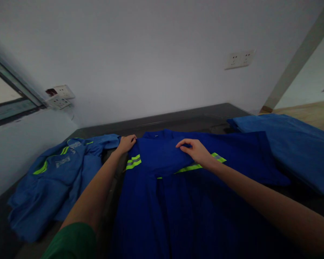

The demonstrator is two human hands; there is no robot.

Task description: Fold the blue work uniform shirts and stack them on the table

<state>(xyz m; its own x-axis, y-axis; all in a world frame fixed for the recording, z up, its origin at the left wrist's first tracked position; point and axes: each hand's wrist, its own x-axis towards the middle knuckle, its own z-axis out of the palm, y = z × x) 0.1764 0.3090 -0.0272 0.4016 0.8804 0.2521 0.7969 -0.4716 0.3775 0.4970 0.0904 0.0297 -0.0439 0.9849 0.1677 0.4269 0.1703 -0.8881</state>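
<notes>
A dark blue work jacket with yellow-green and grey reflective bands lies spread out, its collar toward the wall. One sleeve is folded across the chest, partly over the band. At the left shoulder edge, my left hand is closed on the fabric with bent fingers; its fingertips are partly hidden. My right hand hovers over the chest near the reflective band. Its fingers are curved, with a small gap to the thumb and no cloth visible between them. The lower part of the jacket fades into shadow.
A crumpled lighter blue garment with reflective strips lies on the left. Folded blue cloth is stacked on the right, beside the jacket. The dark table meets a white wall bearing sockets. A window frame is at left.
</notes>
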